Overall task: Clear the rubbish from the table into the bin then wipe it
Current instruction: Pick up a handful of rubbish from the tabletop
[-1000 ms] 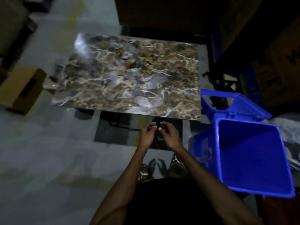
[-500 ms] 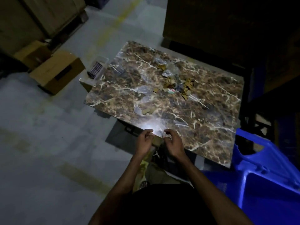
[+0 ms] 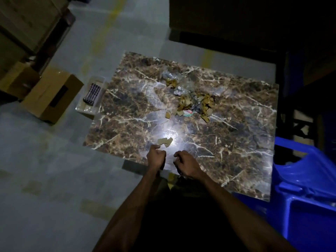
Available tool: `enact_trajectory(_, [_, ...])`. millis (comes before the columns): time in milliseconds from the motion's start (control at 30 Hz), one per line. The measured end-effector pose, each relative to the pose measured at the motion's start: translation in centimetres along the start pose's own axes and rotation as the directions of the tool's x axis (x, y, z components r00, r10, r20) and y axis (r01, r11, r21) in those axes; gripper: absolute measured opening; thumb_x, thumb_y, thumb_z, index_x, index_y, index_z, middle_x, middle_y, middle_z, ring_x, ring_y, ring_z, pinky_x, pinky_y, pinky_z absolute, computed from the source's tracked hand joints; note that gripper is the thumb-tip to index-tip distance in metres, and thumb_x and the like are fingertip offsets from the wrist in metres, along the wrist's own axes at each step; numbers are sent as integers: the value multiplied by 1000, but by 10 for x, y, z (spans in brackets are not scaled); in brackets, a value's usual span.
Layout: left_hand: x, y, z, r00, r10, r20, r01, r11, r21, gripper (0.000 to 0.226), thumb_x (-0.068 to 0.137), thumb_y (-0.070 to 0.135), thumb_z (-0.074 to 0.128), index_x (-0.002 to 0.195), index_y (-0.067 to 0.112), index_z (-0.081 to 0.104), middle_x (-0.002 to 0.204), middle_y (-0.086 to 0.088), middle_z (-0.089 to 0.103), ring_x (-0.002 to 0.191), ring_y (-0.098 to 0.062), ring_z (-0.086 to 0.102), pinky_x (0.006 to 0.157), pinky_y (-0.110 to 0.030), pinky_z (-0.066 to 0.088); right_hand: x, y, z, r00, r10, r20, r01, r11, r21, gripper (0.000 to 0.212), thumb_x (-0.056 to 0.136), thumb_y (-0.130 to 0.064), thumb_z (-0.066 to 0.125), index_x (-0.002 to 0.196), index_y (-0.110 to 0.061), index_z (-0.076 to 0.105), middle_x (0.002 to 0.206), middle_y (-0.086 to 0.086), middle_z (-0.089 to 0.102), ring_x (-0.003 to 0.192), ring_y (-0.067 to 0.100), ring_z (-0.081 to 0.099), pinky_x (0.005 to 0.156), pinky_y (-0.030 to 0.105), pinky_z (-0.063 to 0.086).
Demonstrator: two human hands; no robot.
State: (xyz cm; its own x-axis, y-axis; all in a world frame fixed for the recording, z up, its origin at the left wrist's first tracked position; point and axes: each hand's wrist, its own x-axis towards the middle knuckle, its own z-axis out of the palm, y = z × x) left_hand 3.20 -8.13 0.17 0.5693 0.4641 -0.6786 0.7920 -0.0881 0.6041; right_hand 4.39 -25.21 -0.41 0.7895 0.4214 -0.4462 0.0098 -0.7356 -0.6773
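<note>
A marble-patterned table point(image 3: 236, 160) stands in front of me, lit by a bright spot near its front. A pile of rubbish point(image 3: 192, 100), made of cardboard scraps and crumpled clear plastic, lies at the table's middle back. Two cardboard scraps point(image 3: 165, 141) lie in the bright spot, just beyond my left hand point(image 3: 156, 158). That hand is curled in a loose fist over the front edge, thumb close to the scraps. My right hand point(image 3: 187, 164) hovers beside it with fingers curled, nothing visible in it. The blue bin point(image 3: 307, 190) stands at the table's right front corner.
A brown cardboard box point(image 3: 52, 95) sits on the grey floor at the left. A clear plastic tray point(image 3: 91, 93) holding a dark striped item touches the table's left edge. Stacked boxes fill the top left and dark shelving stands beyond the table.
My hands have parted and moved forward over the table's front edge. My view has come closer to the table, with the bin now at the right edge.
</note>
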Motion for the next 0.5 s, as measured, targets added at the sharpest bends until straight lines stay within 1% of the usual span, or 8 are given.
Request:
enact_trajectory(67, [17, 7, 6, 998, 21, 57, -20, 1000, -22, 35, 74, 15, 63, 103, 35, 57, 82, -11, 67, 67, -25, 60, 64, -34, 47, 8, -4, 1, 1000, 15, 1, -15, 1000, -5, 28, 102, -32, 57, 124, -17, 63, 100, -4, 54, 100, 21, 60, 78, 30, 37])
enact_trajectory(133, [40, 14, 13, 995, 43, 85, -42, 999, -14, 35, 74, 16, 63, 104, 33, 57, 79, -9, 68, 67, -26, 60, 64, -37, 47, 23, -11, 1, 1000, 22, 13, -22, 1000, 3, 26, 100, -31, 57, 120, -16, 63, 97, -4, 54, 100, 24, 61, 79, 32, 40])
enact_trajectory(233, [55, 51, 15, 988, 44, 151, -40, 999, -29, 32, 73, 17, 60, 103, 29, 62, 86, -11, 74, 72, -28, 67, 69, -40, 55, 51, -19, -2, 1000, 28, 4, -28, 999, 17, 34, 92, -41, 51, 113, -17, 64, 96, 0, 56, 95, 26, 59, 83, 38, 46])
enact_trajectory(267, [66, 57, 17, 983, 54, 175, -47, 998, -46, 34, 70, 19, 58, 101, 30, 64, 88, -12, 75, 72, -29, 68, 71, -44, 57, 61, -22, -4, 999, 33, -15, -32, 999, 30, 33, 90, -41, 50, 108, -17, 64, 97, 3, 56, 93, 25, 58, 80, 37, 44])
enact_trajectory(300, [68, 68, 15, 977, 67, 201, -59, 997, -49, 35, 68, 20, 56, 101, 30, 65, 90, -14, 75, 71, -28, 67, 71, -45, 58, 71, -28, -7, 998, 44, -34, -43, 999, 29, 25, 89, -37, 51, 101, -18, 63, 96, 6, 56, 90, 25, 56, 78, 34, 40])
enact_trajectory(367, [89, 73, 13, 964, 103, 245, -101, 995, -21, 36, 72, 23, 57, 106, 27, 67, 91, -13, 75, 74, -27, 68, 74, -43, 58, 93, -39, -17, 992, 59, -114, -57, 998, 24, 10, 90, -25, 54, 90, -17, 61, 92, 12, 56, 88, 28, 54, 77, 31, 33])
enact_trajectory(433, [107, 79, 8, 953, 157, 258, -153, 988, -39, 35, 75, 30, 60, 109, 24, 68, 96, -6, 74, 85, -26, 70, 80, -38, 56, 115, -42, -26, 977, 83, -197, -81, 997, 21, 9, 90, -24, 54, 89, -16, 57, 91, 8, 51, 91, 30, 53, 78, 36, 38])
enact_trajectory(500, [122, 84, 2, 950, 199, 241, -185, 979, -81, 35, 74, 33, 60, 106, 22, 69, 97, -1, 73, 89, -26, 70, 83, -35, 53, 133, -40, -34, 960, 88, -267, -91, 996, 1, 15, 89, -28, 57, 96, -14, 56, 96, 3, 47, 94, 31, 52, 81, 40, 40])
